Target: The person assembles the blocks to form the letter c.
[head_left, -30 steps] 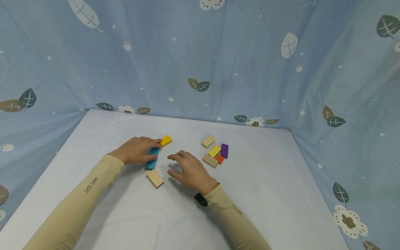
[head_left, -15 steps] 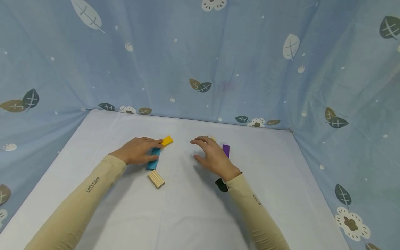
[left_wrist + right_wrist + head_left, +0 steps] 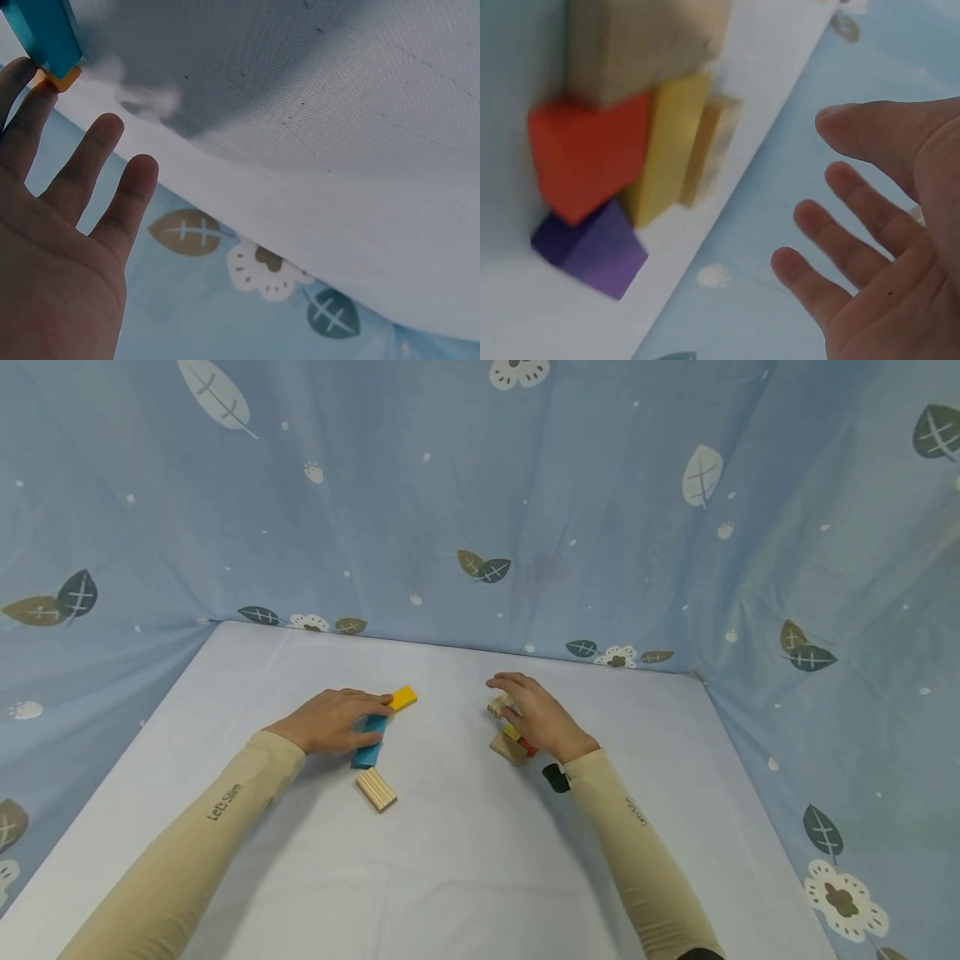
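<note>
One hand, the left hand [image 3: 330, 720], rests loose-fingered on the blue block [image 3: 366, 753] and orange block [image 3: 404, 698]; the right hand [image 3: 542, 717], spread and holding nothing, hovers by the red block [image 3: 589, 154] and yellow block [image 3: 671, 150]. Looks like a reach, I'd say, calling next for lowering and pinching.

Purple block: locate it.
In the right wrist view, the purple block sits lower left, beside the red block; in the head view, the right hand hides it.

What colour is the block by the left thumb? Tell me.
The block is teal blue, seen best in the head view.
</note>
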A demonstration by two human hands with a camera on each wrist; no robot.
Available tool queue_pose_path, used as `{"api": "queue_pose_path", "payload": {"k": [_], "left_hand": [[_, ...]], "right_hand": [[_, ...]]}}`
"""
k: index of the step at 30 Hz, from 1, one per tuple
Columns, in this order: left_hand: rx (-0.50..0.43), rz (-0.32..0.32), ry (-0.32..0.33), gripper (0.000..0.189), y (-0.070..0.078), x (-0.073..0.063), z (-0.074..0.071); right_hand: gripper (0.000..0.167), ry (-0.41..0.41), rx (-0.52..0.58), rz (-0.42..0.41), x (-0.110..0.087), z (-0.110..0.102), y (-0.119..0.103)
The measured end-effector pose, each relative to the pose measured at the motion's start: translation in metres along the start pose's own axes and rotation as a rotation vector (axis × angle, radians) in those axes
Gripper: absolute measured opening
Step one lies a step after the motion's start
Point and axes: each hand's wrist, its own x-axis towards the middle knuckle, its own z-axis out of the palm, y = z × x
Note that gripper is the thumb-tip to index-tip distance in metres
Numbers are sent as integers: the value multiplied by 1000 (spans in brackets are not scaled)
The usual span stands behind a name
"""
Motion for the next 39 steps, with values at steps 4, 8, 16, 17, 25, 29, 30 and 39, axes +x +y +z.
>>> {"api": "queue_pose_path", "payload": {"k": [4,8,16,17,25,29,30,39], "left_hand": [[4,2,-3,48,-1,0,1],[7,9,6,46,-2,0,2],[5,-4,1,47,-3,1,4],[7,-3,0,47,-3,1,4],[9,2,2,47,-2,1,2],[11,0,0,47,-2,1,2],[11,2,1,47,-2,1,2],[15,-4,-4,47,-2,0,4]], "right_hand": [[54,-56,-11,39,6,-2,12],[55,-99,12,81,10,0,19],[50,-141,74,97,18,8,26],[48,-148,73,93,18,9,27],[41,-189,28,71,25,15,31],[38,-193,41,78,28,17,31],[38,-195,44,80,28,17,30],[38,-210,9,91,32,20,31]]}}
